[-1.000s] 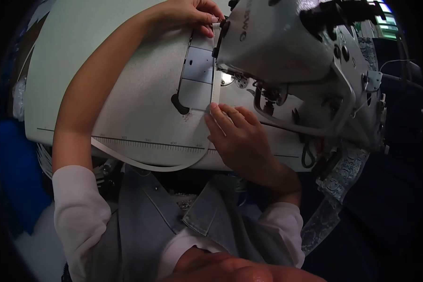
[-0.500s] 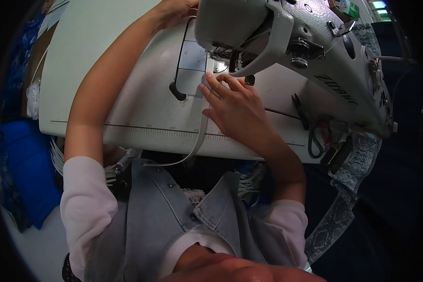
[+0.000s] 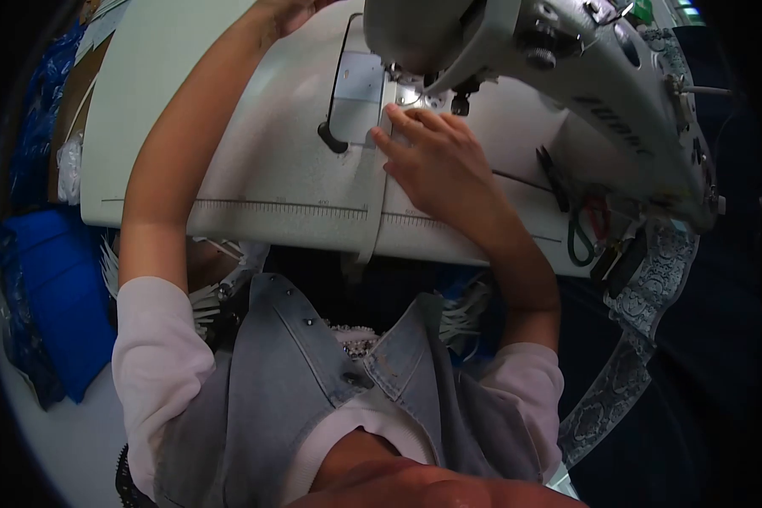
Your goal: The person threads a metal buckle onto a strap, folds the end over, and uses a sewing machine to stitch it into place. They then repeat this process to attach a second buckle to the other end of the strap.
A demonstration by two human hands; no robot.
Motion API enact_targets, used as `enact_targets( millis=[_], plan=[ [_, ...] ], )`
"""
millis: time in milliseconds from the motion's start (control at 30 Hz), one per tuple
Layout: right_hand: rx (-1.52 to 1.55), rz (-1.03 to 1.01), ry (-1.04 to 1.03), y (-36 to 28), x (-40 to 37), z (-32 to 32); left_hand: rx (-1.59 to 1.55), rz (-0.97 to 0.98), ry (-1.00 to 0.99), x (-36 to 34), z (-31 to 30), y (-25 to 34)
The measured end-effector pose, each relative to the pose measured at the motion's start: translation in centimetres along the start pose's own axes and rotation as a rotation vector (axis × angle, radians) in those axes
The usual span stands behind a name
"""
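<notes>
My right hand [image 3: 440, 157] lies on the white machine bed, its fingertips on a pale narrow strip [image 3: 374, 203] just in front of the presser foot area. The strip runs down from the needle area of the sewing machine [image 3: 559, 59] and over the table's front edge. My left hand [image 3: 289, 12] is at the top edge of the view, behind and left of the machine head. Its fingers are mostly cut off, so what it touches is hidden. A metal slide plate [image 3: 358, 78] lies left of the strip.
Dark-handled scissors [image 3: 577, 233] and small tools lie at the right of the table [image 3: 254, 178]. Patterned lace [image 3: 652, 279] hangs down at the right. Blue plastic bags [image 3: 55, 288] are at the left. Bundles of pale strips [image 3: 466, 317] hang below the table edge.
The table and machine appear shifted up and slightly right in the view. The strip's lower part, earlier curving left towards my vest, now hangs nearly straight over the edge. My left hand shows less.
</notes>
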State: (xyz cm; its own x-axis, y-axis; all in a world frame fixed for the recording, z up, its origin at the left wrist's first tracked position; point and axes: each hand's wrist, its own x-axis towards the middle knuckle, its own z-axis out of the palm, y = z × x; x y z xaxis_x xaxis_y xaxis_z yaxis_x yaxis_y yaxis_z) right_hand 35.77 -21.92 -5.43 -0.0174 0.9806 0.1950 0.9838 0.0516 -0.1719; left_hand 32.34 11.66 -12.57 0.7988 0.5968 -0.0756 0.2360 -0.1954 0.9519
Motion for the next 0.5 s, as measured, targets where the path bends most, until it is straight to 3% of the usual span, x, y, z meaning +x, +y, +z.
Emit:
enact_targets(
  millis=[67,133,333,400,433,500],
  plan=[
    [0.019,0.064,-0.139,0.1,0.0,-0.4,-0.032,0.073,0.013,-2.2,-0.4,1.8],
    [-0.002,0.071,-0.123,-0.2,-0.9,0.4,-0.076,0.136,-0.020,-5.5,-1.0,4.4],
    [0.121,0.073,0.106,-3.5,-5.6,2.3,-0.091,0.282,-0.185,-17.9,-0.2,5.6],
    [0.174,0.129,0.142,-5.3,-7.1,2.7,0.050,0.381,-0.142,-21.9,2.3,5.3],
    [0.173,0.124,0.150,-6.1,-7.6,2.8,-0.061,0.397,-0.115,-23.1,3.5,4.1],
    [0.199,0.185,0.202,-7.1,-8.0,3.2,0.243,0.402,-0.026,-25.2,5.1,3.8]
  ],
)
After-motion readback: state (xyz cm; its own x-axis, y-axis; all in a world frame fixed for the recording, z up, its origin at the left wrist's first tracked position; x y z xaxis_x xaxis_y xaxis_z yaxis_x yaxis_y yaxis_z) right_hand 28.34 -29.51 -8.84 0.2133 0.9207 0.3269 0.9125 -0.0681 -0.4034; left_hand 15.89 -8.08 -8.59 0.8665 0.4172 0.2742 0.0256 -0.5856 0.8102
